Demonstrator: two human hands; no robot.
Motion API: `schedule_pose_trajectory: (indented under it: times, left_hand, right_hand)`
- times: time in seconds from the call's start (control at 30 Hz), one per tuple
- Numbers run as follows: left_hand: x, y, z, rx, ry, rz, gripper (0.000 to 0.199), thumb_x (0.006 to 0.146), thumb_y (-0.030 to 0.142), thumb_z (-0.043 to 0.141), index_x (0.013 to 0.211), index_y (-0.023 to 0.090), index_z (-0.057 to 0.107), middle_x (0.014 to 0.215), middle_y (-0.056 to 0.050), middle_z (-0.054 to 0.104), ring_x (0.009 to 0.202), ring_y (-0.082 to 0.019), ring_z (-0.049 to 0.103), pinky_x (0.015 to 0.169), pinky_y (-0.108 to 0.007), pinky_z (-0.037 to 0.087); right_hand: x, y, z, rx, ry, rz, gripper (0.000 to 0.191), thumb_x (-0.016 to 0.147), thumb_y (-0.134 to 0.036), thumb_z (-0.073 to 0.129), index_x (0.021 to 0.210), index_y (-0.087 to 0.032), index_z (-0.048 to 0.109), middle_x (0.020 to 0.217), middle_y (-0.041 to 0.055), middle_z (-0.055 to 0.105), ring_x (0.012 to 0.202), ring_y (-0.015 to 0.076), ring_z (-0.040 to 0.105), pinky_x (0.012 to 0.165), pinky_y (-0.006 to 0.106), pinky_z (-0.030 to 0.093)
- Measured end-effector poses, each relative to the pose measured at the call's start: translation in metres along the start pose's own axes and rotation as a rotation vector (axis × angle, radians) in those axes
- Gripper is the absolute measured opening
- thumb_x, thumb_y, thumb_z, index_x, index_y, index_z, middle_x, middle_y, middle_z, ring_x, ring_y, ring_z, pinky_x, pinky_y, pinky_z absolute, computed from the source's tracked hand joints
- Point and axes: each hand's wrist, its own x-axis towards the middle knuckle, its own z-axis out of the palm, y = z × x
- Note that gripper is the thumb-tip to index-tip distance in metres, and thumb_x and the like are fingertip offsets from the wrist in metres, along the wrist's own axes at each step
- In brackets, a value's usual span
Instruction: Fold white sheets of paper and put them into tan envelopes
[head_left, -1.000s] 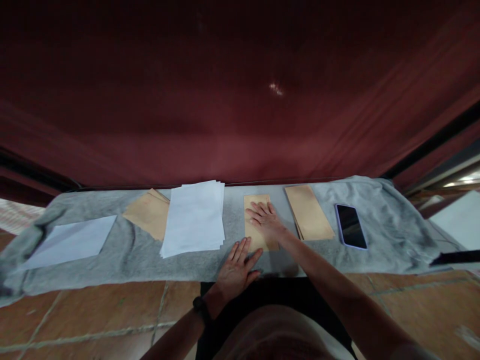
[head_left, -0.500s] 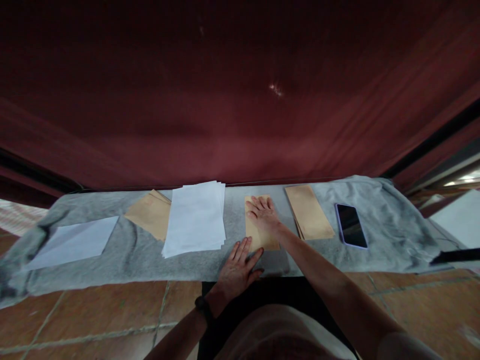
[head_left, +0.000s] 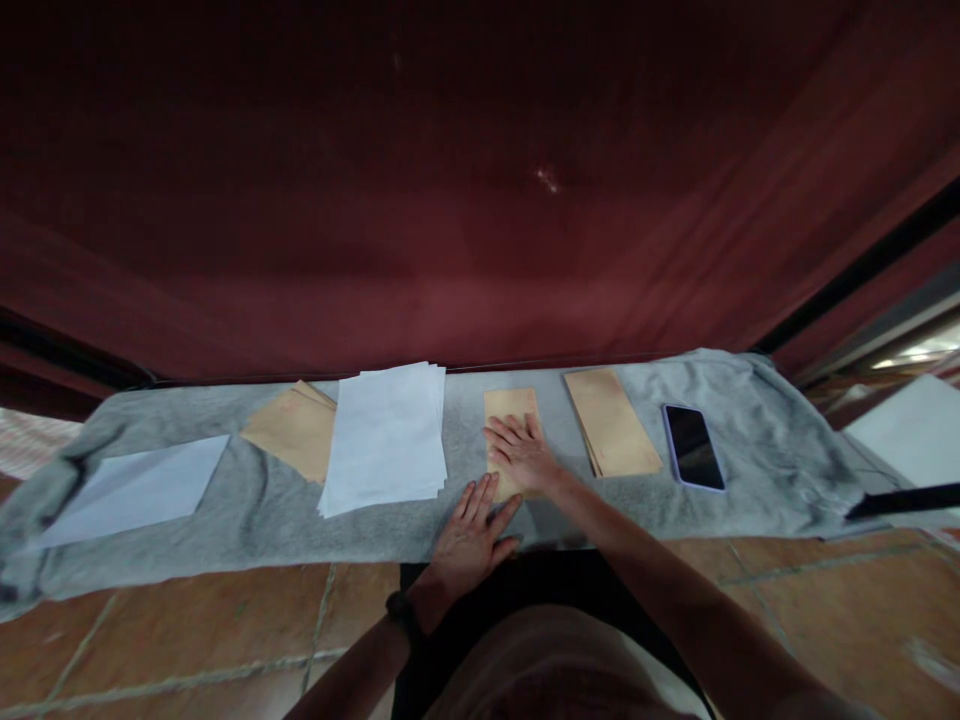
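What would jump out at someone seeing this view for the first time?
Probably the big white paper stack, bright on the gray cloth left of center. Next, the right hand spread flat on a tan envelope mid-cloth. Farther right, past more envelopes, lies a dark-screened phone.

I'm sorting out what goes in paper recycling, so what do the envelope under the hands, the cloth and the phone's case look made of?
Envelope: matte brown paper, likely kraft, by its flat tan colour.
Cloth: soft plush fabric, perhaps fleece, by its patchy nap.
Case: maybe plastic or silicone; only a lilac rim shows.
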Motion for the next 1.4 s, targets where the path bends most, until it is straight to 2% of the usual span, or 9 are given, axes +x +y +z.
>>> schedule_pose_trajectory:
  times: [0.33,0.57,0.73,0.87,1.0,1.13,1.27,1.4]
  left_hand:
    - [0.001,0.0,-0.002,-0.031,-0.004,0.005,0.057,0.099,0.059,0.048,0.147,0.028,0.052,0.159,-0.01,0.043,0.148,-0.03,0.036,0.123,-0.049,0.024]
    - [0.001,0.002,-0.005,-0.039,-0.007,-0.013,0.051,0.098,0.058,0.05,0.135,0.025,0.061,0.16,-0.013,0.04,0.149,-0.031,0.035,0.121,-0.049,0.029]
    - [0.001,0.001,-0.005,-0.01,0.018,0.013,0.058,0.099,0.057,0.05,0.149,0.027,0.049,0.163,-0.012,0.035,0.15,-0.031,0.035,0.122,-0.049,0.027]
    - [0.0,0.0,-0.004,0.006,0.035,0.018,0.063,0.099,0.057,0.05,0.156,0.031,0.038,0.166,-0.011,0.03,0.15,-0.031,0.034,0.122,-0.049,0.027]
    - [0.0,-0.001,-0.002,0.014,0.034,0.017,0.064,0.098,0.057,0.053,0.156,0.032,0.038,0.167,-0.012,0.027,0.15,-0.032,0.034,0.121,-0.048,0.03]
    - [0.0,-0.001,-0.002,0.022,0.029,0.016,0.065,0.097,0.058,0.054,0.155,0.032,0.039,0.166,-0.012,0.028,0.149,-0.032,0.035,0.12,-0.049,0.031]
    - [0.001,-0.002,-0.003,0.012,0.027,0.028,0.065,0.098,0.059,0.05,0.156,0.032,0.037,0.166,-0.012,0.029,0.149,-0.031,0.036,0.12,-0.049,0.031]
    - [0.001,-0.003,-0.005,-0.002,0.03,0.031,0.064,0.098,0.059,0.05,0.156,0.032,0.038,0.165,-0.012,0.032,0.148,-0.031,0.037,0.119,-0.049,0.033]
  right_hand:
    - [-0.036,-0.018,-0.004,0.016,0.018,-0.081,0.045,0.107,-0.041,0.041,0.15,-0.031,0.048,0.158,0.003,0.046,0.147,0.0267,0.038,0.123,0.056,0.021]
    - [-0.057,-0.021,0.001,0.024,0.034,-0.134,0.047,0.106,-0.041,0.042,0.151,-0.028,0.046,0.157,0.0042,0.047,0.146,0.0251,0.041,0.121,0.052,0.028]
    - [-0.05,-0.008,0.0,0.028,0.048,-0.143,0.046,0.107,-0.034,0.037,0.152,-0.024,0.046,0.16,0.0055,0.042,0.148,0.0223,0.037,0.122,0.046,0.028]
    - [-0.029,0.013,0.002,-0.006,0.074,-0.015,0.049,0.107,-0.034,0.034,0.153,-0.02,0.043,0.163,0.0084,0.036,0.15,0.023,0.035,0.124,0.046,0.025]
    - [-0.006,0.036,0.006,-0.033,0.102,0.118,0.053,0.106,-0.038,0.034,0.155,-0.016,0.04,0.163,0.0112,0.035,0.15,0.0238,0.034,0.124,0.047,0.025]
    - [0.005,0.047,0.008,-0.044,0.139,0.191,0.056,0.106,-0.038,0.032,0.156,-0.012,0.036,0.161,0.014,0.037,0.151,0.0239,0.033,0.124,0.046,0.024]
    - [-0.003,0.044,0.01,-0.05,0.144,0.192,0.059,0.106,-0.039,0.034,0.155,-0.007,0.037,0.161,0.0176,0.036,0.15,0.0265,0.035,0.124,0.047,0.025]
    - [-0.032,0.032,0.009,-0.034,0.135,0.123,0.059,0.104,-0.038,0.041,0.154,-0.007,0.038,0.16,0.0184,0.038,0.15,0.0269,0.034,0.123,0.049,0.026]
